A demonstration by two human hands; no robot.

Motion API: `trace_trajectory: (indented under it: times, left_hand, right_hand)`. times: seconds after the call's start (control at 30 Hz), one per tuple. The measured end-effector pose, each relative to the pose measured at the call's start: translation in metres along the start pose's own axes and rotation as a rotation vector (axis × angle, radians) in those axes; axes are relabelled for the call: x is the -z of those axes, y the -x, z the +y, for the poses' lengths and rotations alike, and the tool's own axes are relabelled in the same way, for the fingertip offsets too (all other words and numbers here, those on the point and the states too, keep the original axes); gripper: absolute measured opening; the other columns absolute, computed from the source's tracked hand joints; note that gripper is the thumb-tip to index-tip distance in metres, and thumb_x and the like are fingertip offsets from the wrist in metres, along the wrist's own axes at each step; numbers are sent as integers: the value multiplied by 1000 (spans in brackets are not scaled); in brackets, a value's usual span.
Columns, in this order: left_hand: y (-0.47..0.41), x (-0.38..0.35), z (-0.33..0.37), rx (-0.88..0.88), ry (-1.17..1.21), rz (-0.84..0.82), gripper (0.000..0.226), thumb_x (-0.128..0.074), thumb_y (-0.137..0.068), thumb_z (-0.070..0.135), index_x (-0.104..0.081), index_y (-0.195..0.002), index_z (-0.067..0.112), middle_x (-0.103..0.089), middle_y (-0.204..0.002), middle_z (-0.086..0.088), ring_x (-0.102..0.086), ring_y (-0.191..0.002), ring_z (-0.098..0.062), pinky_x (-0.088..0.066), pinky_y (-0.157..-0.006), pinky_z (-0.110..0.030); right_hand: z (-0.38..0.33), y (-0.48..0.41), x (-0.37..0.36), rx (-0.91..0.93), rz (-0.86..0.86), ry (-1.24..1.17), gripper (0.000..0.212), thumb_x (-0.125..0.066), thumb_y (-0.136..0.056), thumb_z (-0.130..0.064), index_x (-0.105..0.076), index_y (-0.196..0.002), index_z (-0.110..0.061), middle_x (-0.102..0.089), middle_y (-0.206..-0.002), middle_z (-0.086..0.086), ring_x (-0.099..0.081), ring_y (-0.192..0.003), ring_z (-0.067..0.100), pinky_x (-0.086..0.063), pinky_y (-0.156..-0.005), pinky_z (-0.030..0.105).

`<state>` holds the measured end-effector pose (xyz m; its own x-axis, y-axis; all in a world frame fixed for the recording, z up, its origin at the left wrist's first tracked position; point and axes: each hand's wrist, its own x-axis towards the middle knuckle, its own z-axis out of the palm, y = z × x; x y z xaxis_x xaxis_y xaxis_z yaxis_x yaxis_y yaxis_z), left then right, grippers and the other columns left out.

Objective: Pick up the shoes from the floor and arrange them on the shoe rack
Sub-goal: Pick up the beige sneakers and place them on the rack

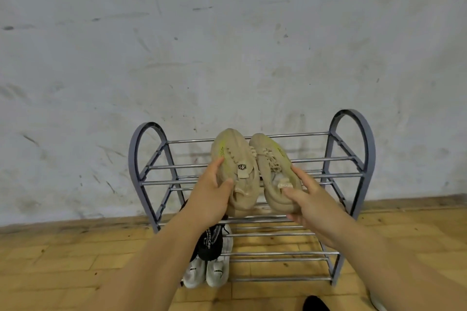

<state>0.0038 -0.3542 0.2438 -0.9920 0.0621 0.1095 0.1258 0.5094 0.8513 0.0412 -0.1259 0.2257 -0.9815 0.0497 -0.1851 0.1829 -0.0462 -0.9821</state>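
Note:
Two beige sneakers with yellow-green accents lie side by side over the top tier of the grey shoe rack (352, 159), toes toward the wall. My left hand (212, 192) grips the left beige sneaker (236, 156) at its heel and side. The heel of the right beige sneaker (271, 159) is held by my right hand (310, 199). A black shoe (211, 242) sits on a lower tier, partly hidden by my left forearm. On the lowest tier stands a pair of white sneakers (207, 272).
The rack stands against a scuffed white wall (227, 45) on a wooden parquet floor (50, 260). Its right half holds only bare metal bars. A dark shape (314, 304) shows at the bottom edge of the view.

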Motion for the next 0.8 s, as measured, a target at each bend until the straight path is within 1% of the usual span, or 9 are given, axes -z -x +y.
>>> trace_trajectory:
  times: [0.07, 0.17, 0.2, 0.27, 0.33, 0.43, 0.57, 0.7, 0.8]
  left_hand:
    - [-5, -1, -3, -7, -38, 83, 54, -53, -102, 36, -36, -154, 37, -42, -154, 0, -55, -128, -20, -49, -107, -41]
    - [-4, -1, 2, 68, -46, 143, 41, -51, -102, 46, -47, -143, 42, -43, -142, -3, -62, -96, -11, -50, -74, -23]
    - [-2, -1, 4, 114, -22, 103, 43, -53, -99, 51, -49, -141, 43, -43, -139, -3, -60, -93, -9, -48, -71, -20]
    - [2, 0, 1, 204, 145, -30, 63, -66, -85, 58, -49, -143, 42, -48, -140, 0, -62, -107, -14, -54, -89, -30]
    - [6, 0, 0, 268, 278, -117, 69, -79, -83, 39, -48, -144, 38, -57, -135, 2, -63, -115, -19, -54, -100, -41]
    - [8, 0, -2, 321, 441, -130, 63, -80, -87, 11, -52, -140, 34, -65, -124, -1, -67, -110, -24, -57, -95, -44]
    - [12, 16, -2, 249, 492, -166, 62, -76, -89, 2, -57, -136, 37, -70, -123, -6, -71, -106, -27, -57, -86, -40]
    - [24, 48, -7, 143, 482, -347, 65, -74, -86, -7, -63, -134, 35, -66, -132, -8, -72, -112, -29, -60, -85, -42]
    - [35, 68, -19, 139, 428, -531, 69, -77, -82, -9, -63, -138, 30, -60, -140, -11, -66, -121, -32, -58, -93, -47]
  right_hand:
    - [0, -2, 4, 21, -17, 14, 53, -64, -101, -23, -48, -141, -54, -72, -120, -2, -73, -103, 23, -61, -78, 37]
    - [1, -6, 8, 43, -37, 49, 51, -65, -101, -25, -47, -134, -59, -74, -114, -11, -75, -98, 16, -61, -80, 37]
    - [2, -7, 10, 51, -39, 62, 51, -66, -100, -27, -47, -134, -59, -74, -111, -14, -75, -97, 15, -61, -82, 37]
    - [3, -10, 12, 57, -48, 57, 51, -67, -99, -28, -48, -135, -58, -74, -112, -14, -74, -99, 16, -61, -80, 37]
    - [2, -11, 14, 52, -52, 22, 49, -65, -100, -26, -51, -137, -55, -73, -119, -10, -73, -102, 16, -58, -75, 34]
    - [2, -13, 17, 39, -60, 7, 52, -63, -100, -19, -53, -143, -47, -71, -125, -3, -71, -106, 22, -56, -77, 36]
    - [1, -11, 20, 44, -71, -97, 51, -62, -99, -4, -58, -140, -35, -74, -120, 7, -73, -99, 25, -57, -71, 34]
    - [-6, -5, 22, 121, 1, -209, 52, -60, -99, 2, -57, -137, -32, -70, -127, 9, -71, -107, 27, -58, -82, 41]
    - [-16, 2, 31, 198, -7, -250, 54, -58, -98, 7, -58, -134, -33, -67, -133, 6, -70, -114, 25, -58, -93, 43]
